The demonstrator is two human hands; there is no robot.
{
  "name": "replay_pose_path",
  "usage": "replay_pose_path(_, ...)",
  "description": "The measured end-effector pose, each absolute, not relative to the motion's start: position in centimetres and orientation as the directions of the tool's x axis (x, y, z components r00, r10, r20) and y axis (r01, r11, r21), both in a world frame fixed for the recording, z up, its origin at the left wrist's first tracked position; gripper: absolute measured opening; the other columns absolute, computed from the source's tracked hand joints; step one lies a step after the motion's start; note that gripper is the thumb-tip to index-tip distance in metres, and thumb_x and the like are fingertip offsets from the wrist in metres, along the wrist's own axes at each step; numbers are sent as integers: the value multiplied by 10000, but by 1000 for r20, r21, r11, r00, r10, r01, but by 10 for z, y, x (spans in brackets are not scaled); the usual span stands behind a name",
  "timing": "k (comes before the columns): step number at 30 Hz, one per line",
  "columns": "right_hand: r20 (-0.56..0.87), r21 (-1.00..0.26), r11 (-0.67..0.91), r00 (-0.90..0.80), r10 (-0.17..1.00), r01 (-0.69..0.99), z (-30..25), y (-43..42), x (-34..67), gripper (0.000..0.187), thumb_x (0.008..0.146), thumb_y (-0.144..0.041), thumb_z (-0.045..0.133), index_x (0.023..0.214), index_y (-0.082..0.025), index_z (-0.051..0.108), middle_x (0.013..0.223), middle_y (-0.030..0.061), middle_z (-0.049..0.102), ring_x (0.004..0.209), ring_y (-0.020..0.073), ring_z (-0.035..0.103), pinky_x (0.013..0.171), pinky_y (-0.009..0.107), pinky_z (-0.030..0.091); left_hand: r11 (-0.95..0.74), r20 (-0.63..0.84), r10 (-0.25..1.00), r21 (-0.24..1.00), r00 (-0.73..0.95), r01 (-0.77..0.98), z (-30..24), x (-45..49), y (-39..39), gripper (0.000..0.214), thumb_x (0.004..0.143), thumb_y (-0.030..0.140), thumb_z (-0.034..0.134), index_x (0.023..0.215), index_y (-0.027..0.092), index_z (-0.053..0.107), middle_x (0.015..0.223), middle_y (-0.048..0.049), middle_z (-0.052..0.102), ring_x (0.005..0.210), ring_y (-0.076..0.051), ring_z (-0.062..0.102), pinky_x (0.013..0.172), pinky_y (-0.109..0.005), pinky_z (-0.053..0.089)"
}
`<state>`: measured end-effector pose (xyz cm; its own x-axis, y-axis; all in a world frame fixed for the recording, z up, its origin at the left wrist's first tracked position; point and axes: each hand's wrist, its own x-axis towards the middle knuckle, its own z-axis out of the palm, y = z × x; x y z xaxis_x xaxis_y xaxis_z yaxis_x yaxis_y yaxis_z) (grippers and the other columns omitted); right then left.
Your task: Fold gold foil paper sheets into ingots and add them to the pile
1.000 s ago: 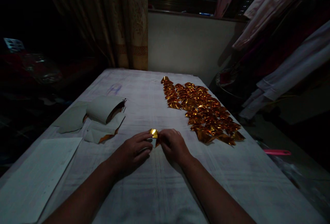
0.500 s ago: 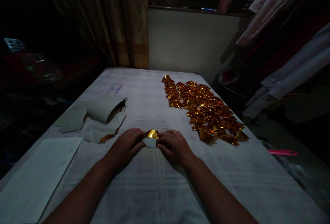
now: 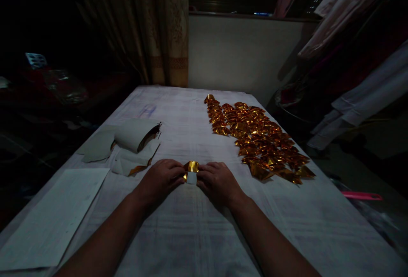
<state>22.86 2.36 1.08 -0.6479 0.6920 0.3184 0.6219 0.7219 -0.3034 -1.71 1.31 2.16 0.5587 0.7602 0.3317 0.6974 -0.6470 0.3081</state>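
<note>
A small piece of gold foil paper [image 3: 191, 170] with a white underside lies on the cloth-covered table [image 3: 197, 226], pinched between both hands. My left hand [image 3: 161, 180] grips its left side with curled fingers. My right hand [image 3: 217, 181] grips its right side, fingertips pressed together on the paper. Both hands rest on the table near its middle.
Several folded gold foil pieces [image 3: 258, 138] lie in a long patch at the right. A curled stack of grey-backed sheets [image 3: 132, 141] sits at the left, with a flat white sheet [image 3: 54, 217] nearer me. Curtain and wall stand beyond; hanging clothes are to the right.
The hands have drawn closer together on the foil piece, which now shows less white and looks narrower. The view has shifted slightly.
</note>
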Motion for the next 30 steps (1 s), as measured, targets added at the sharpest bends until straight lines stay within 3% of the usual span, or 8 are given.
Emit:
replay_pose_path(8, 301, -311, 703, -636, 711, 639, 12, 20, 227, 300, 801, -335, 794, 1067, -233, 700, 1275, 70, 702, 1040, 269, 628, 847, 407, 447, -662, 347, 727, 124, 593, 739, 29, -6, 10, 48, 908, 252, 685, 921, 207, 692, 895, -43, 719, 819, -209, 638, 794, -371, 491)
replay_pose_path(14, 341, -300, 701, -613, 712, 647, 9, 19, 222, 210, 806, -260, 759, 1001, -220, 692, 1224, 77, 721, 1006, 258, 638, 818, 394, 452, -662, 330, 727, 102, 602, 743, 28, -6, 9, 57, 891, 259, 706, 928, 223, 681, 920, -33, 722, 854, -204, 657, 878, -392, 470)
replay_pose_path(24, 372, -157, 683, -598, 710, 713, 3, 16, 213, 110, 843, -210, 698, 949, -183, 700, 1178, 94, 739, 972, 265, 657, 789, 388, 438, -633, 324, 736, 20, 594, 774, 29, 0, 2, 91, 887, 282, 705, 917, 220, 646, 927, -27, 732, 871, -211, 684, 994, -448, 436)
replay_pose_path(27, 389, -165, 675, -582, 714, 719, 3, 16, 211, 97, 864, -201, 669, 954, -200, 707, 1182, 79, 741, 952, 244, 663, 782, 377, 434, -629, 335, 740, 38, 583, 777, 30, -1, 1, 142, 859, 286, 733, 946, 223, 640, 949, -30, 733, 893, -222, 686, 998, -467, 437)
replay_pose_path(30, 412, -192, 672, -563, 716, 715, 4, 17, 211, 103, 895, -201, 637, 967, -208, 709, 1163, 65, 750, 927, 230, 669, 775, 371, 432, -610, 366, 739, 10, 565, 792, 27, 0, 1, 59, 902, 225, 659, 957, 219, 639, 931, -34, 734, 860, -215, 688, 991, -474, 441)
